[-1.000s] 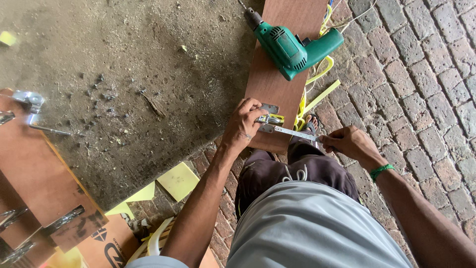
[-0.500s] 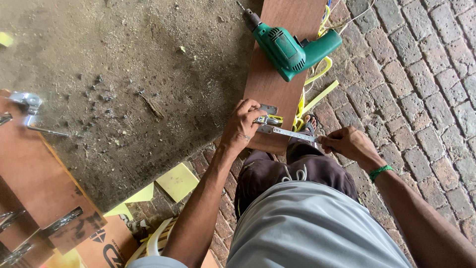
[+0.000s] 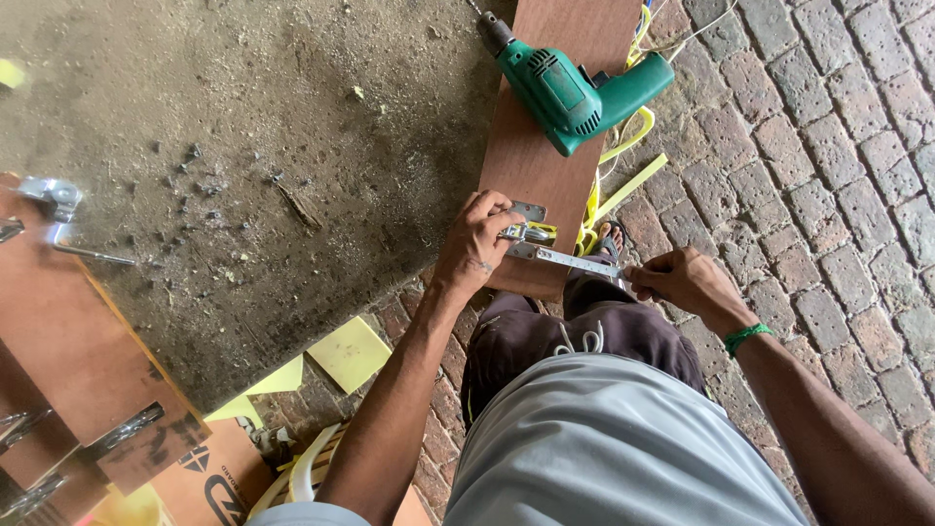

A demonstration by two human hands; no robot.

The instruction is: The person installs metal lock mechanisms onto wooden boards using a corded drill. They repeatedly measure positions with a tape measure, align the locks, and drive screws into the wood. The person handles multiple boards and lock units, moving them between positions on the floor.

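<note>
Hands at work on one brown board [image 3: 545, 146] that runs away from me, lying where the concrete slab [image 3: 243, 146] on the left meets the brick paving [image 3: 828, 146] on the right. My left hand [image 3: 477, 244] is curled over the board's near left edge, fingers pressing down one end of a metal tape [image 3: 565, 258] beside one small metal hinge [image 3: 529, 210]. My right hand [image 3: 682, 281] is closed, pinching the tape's other end just off the board's near right edge. One green drill [image 3: 575, 88] lies on the board's far part, apart from both hands. Yellow strips [image 3: 623, 185] lie along the board's right side. One green band [image 3: 748, 336] circles my right wrist. Small dark screws [image 3: 195, 180], too many to count, are scattered on the slab.
</note>
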